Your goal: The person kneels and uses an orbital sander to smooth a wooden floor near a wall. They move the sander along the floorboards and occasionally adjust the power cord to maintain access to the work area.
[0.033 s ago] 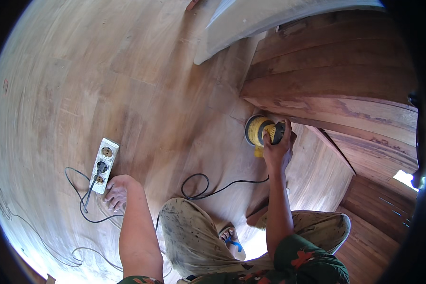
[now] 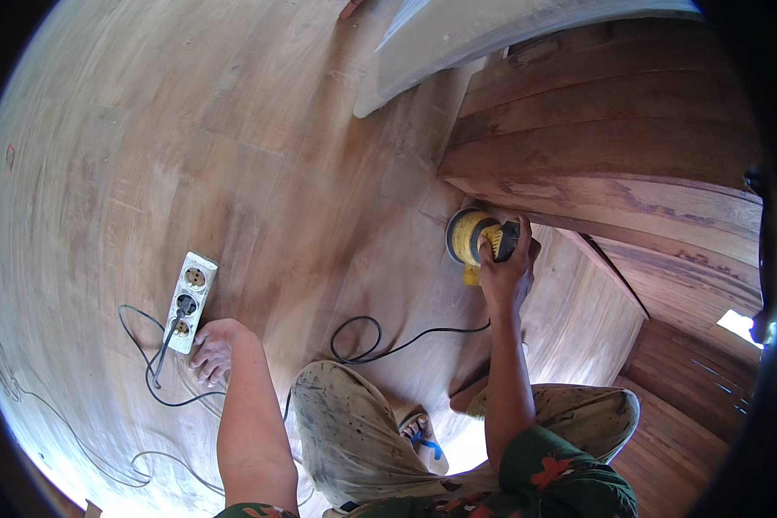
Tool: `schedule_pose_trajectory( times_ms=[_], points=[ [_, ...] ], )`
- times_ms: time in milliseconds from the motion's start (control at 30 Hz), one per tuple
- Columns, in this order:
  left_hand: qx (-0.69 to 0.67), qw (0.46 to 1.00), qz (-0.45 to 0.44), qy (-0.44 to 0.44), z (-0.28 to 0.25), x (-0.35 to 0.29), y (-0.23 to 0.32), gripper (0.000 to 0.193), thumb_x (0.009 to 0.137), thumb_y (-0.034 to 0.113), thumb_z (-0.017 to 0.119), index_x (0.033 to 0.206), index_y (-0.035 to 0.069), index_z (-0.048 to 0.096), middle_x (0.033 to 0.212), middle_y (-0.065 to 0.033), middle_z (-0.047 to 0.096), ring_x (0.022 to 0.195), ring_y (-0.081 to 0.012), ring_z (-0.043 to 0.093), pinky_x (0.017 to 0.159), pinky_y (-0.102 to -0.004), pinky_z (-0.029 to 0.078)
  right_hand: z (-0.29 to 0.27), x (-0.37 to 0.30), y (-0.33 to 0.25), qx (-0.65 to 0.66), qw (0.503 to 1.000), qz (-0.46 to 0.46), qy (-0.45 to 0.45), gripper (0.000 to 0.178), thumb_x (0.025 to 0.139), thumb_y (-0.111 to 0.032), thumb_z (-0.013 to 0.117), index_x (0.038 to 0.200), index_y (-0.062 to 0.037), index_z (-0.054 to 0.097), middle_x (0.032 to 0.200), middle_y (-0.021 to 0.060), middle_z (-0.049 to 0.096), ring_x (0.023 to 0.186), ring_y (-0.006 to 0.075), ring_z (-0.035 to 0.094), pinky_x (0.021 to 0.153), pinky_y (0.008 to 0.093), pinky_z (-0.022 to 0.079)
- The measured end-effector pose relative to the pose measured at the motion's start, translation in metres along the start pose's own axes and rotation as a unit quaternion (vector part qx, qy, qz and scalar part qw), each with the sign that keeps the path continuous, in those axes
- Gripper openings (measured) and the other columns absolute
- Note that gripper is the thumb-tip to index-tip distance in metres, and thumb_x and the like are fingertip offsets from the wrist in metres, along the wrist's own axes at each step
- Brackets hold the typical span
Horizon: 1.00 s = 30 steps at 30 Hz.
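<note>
My right hand (image 2: pixel 507 269) is wrapped round the black-topped body of a yellow random orbital sander (image 2: pixel 468 235). The sander's round pad is by the wooden floor, close to the foot of a plank-built step or box. On the left, my left hand (image 2: pixel 211 352) rests on the floor with its fingers apart, holding nothing. It is beside the lower end of a white power strip (image 2: pixel 200 264). A black plug (image 2: pixel 181 312) sits in the strip's middle socket, and its dark cable curls down and back under my left forearm.
Looped black cord (image 2: pixel 378 344) lies in front of my knees. The reddish wooden structure (image 2: pixel 613 147) rises at the right, and a pale curved panel (image 2: pixel 457 43) stands at the far side. Thin cable (image 2: pixel 78 449) winds across the floor (image 2: pixel 233 190) at lower left. My sandalled foot (image 2: pixel 423 439) is between my knees.
</note>
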State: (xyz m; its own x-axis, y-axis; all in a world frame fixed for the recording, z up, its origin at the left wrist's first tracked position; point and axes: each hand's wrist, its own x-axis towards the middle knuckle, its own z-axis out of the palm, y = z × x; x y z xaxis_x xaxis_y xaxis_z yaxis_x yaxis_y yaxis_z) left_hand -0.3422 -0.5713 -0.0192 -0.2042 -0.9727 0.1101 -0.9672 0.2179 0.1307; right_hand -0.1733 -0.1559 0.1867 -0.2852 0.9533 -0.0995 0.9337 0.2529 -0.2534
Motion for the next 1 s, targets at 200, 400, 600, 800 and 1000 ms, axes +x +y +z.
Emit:
schedule_pose_trajectory(
  times_ms=[200, 400, 600, 800, 1000],
  points=[
    [0.006, 1.000, 0.009, 0.012, 0.008, 0.004, -0.005, 0.079, 0.112, 0.044, 0.032, 0.174, -0.004, 0.025, 0.180, -0.0373, 0.014, 0.169, -0.0555, 0.009, 0.131, -0.0752, 0.012, 0.007, 0.011, -0.006, -0.016, 0.999, -0.031, 0.021, 0.086, 0.091, -0.026, 0.088, 0.165, -0.0260, 0.045, 0.146, 0.0211, 0.056, 0.132, 0.0427, 0.066, 0.106, 0.0564, 0.060],
    [0.021, 0.999, 0.023, 0.024, 0.017, 0.008, -0.012, 0.079, 0.112, 0.044, 0.033, 0.173, -0.004, 0.025, 0.180, -0.0376, 0.015, 0.168, -0.0559, 0.009, 0.131, -0.0749, 0.012, 0.012, 0.006, -0.011, -0.026, 0.996, -0.082, 0.027, 0.087, 0.089, -0.024, 0.089, 0.165, -0.0268, 0.045, 0.147, 0.0221, 0.055, 0.127, 0.0448, 0.070, 0.101, 0.0576, 0.064],
    [0.041, 0.998, 0.030, 0.027, 0.027, 0.014, -0.015, 0.078, 0.112, 0.044, 0.033, 0.173, -0.004, 0.025, 0.180, -0.0380, 0.015, 0.168, -0.0562, 0.010, 0.131, -0.0746, 0.012, 0.012, -0.008, -0.022, -0.021, 0.997, -0.078, -0.014, 0.091, 0.090, -0.025, 0.089, 0.168, -0.0257, 0.042, 0.147, 0.0225, 0.056, 0.132, 0.0439, 0.068, 0.107, 0.0556, 0.061],
    [0.040, 0.998, 0.034, 0.026, 0.028, 0.018, -0.016, 0.078, 0.112, 0.044, 0.033, 0.173, -0.005, 0.026, 0.179, -0.0383, 0.016, 0.168, -0.0565, 0.010, 0.131, -0.0743, 0.012, 0.012, -0.014, -0.023, -0.033, 0.996, -0.081, -0.033, 0.092, 0.090, -0.024, 0.090, 0.168, -0.0269, 0.041, 0.147, 0.0220, 0.056, 0.132, 0.0424, 0.069, 0.108, 0.0546, 0.062],
    [0.038, 0.998, 0.023, 0.034, 0.024, 0.013, -0.011, 0.078, 0.112, 0.043, 0.033, 0.172, -0.005, 0.026, 0.179, -0.0387, 0.016, 0.168, -0.0568, 0.011, 0.131, -0.0740, 0.012, 0.009, -0.015, -0.019, -0.028, 0.995, -0.091, -0.034, 0.092, 0.090, -0.022, 0.090, 0.168, -0.0293, 0.041, 0.145, 0.0200, 0.056, 0.130, 0.0421, 0.069, 0.108, 0.0562, 0.062]
  ],
)
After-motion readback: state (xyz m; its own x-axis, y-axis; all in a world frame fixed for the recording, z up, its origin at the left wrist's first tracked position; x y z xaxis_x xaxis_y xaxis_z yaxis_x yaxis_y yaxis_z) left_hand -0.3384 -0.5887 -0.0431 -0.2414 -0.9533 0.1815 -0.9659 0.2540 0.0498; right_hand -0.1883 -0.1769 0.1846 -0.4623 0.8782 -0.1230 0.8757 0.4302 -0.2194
